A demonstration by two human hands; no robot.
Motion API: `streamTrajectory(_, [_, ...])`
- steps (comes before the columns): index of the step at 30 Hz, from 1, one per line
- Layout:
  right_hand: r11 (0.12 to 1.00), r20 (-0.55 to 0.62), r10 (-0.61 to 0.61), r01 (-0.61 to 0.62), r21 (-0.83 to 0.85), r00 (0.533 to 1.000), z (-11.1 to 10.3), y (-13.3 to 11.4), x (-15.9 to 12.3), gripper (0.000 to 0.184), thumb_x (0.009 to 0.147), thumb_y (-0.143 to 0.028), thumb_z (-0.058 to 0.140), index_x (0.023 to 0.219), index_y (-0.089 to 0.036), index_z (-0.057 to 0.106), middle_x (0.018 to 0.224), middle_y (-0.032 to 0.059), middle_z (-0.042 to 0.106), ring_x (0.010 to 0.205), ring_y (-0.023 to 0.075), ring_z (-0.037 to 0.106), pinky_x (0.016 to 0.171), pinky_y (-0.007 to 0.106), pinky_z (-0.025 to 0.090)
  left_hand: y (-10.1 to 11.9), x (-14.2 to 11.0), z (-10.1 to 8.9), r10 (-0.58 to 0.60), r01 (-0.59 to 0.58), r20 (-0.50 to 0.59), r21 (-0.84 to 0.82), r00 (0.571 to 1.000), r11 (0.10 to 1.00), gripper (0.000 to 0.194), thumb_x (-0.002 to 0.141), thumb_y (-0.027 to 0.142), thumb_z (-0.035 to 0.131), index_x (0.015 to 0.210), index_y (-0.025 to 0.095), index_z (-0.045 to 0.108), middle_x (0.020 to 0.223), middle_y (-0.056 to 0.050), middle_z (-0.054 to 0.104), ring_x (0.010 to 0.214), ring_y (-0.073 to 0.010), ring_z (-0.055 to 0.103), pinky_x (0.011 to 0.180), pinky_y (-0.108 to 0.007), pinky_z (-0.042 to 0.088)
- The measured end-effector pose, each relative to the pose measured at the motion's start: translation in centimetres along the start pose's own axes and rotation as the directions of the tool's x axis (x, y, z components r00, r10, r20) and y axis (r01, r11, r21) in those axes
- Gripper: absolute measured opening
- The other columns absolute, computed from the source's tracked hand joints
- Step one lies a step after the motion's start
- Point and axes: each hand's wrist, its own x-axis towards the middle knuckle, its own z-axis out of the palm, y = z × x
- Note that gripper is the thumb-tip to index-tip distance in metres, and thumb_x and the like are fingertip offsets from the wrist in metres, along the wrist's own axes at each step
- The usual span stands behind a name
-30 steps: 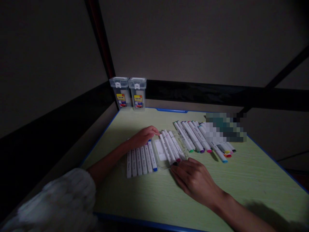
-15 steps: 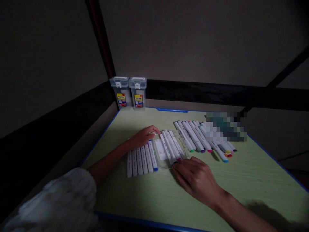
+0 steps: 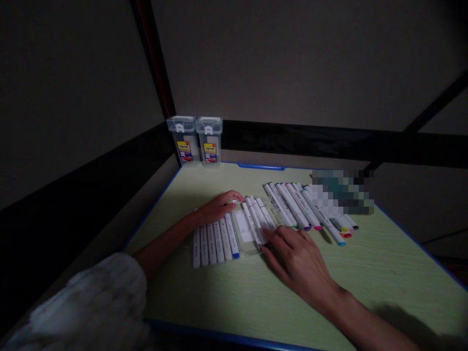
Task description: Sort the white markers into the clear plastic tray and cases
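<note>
A clear plastic marker case [image 3: 245, 229] lies on the table, its inside facing up. Several white markers [image 3: 252, 214] rest in its right part, side by side. My left hand [image 3: 219, 204] is at the far edge of the case, thumb and fingers closed on the clear plastic. My right hand [image 3: 298, 261] bends over the near ends of these markers; its thumb and fingertips close on a dark-capped one. The hand covers part of the other markers' ends. To the left, under my left wrist, is a neat row of white markers [image 3: 214, 241], one with a blue cap.
Loose markers [image 3: 292, 207] with coloured caps lie on the right side of the pale green table [image 3: 226, 302]. A pixelated patch hides something behind them. Two clear lidded boxes [image 3: 209, 141] with yellow labels stand at the far left corner. Blue edging rims the table.
My right hand has shifted a little forward, its fingers now spread over the markers' near ends. My left hand stays almost still at the case's edge.
</note>
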Motion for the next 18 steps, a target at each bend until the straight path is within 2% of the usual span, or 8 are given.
streamTrajectory(7, [0.998,-0.004,-0.051,0.052,0.032,0.999,0.11,0.07,-0.04,0.026,0.085,-0.021,0.038,0.097,-0.013,0.059,0.074,0.0057,0.053,0.066,0.0175,0.045,0.059,0.029,0.029,-0.76,0.16,-0.02,0.041,-0.041,-0.002,-0.031,0.999,0.999,0.025,0.078,0.015,0.036,0.1,0.013,0.048,0.11,-0.009,0.056,0.106,-0.0159,0.05,0.092,-0.033,0.036])
streamTrajectory(14, [0.987,0.007,-0.124,0.123,0.1,0.992,-0.01,0.06,-0.12,0.027,0.086,-0.016,0.036,0.084,-0.013,0.063,0.069,0.0053,0.051,0.063,0.0167,0.043,0.057,0.029,0.028,-0.5,0.16,0.11,0.036,-0.036,-0.017,-0.005,0.999,0.999,0.024,0.076,0.013,0.038,0.096,0.014,0.051,0.103,-0.008,0.058,0.101,-0.0152,0.052,0.091,-0.031,0.037])
streamTrajectory(18, [0.98,0.005,-0.139,0.137,0.142,0.99,-0.06,-0.04,-0.07,0.027,0.086,-0.02,0.037,0.084,-0.014,0.063,0.069,0.0047,0.052,0.063,0.0162,0.045,0.059,0.03,0.029,-0.54,0.17,0.12,0.027,-0.028,-0.008,-0.019,1.0,0.999,0.023,0.076,0.014,0.038,0.096,0.014,0.05,0.103,-0.008,0.058,0.1,-0.0145,0.053,0.091,-0.031,0.037])
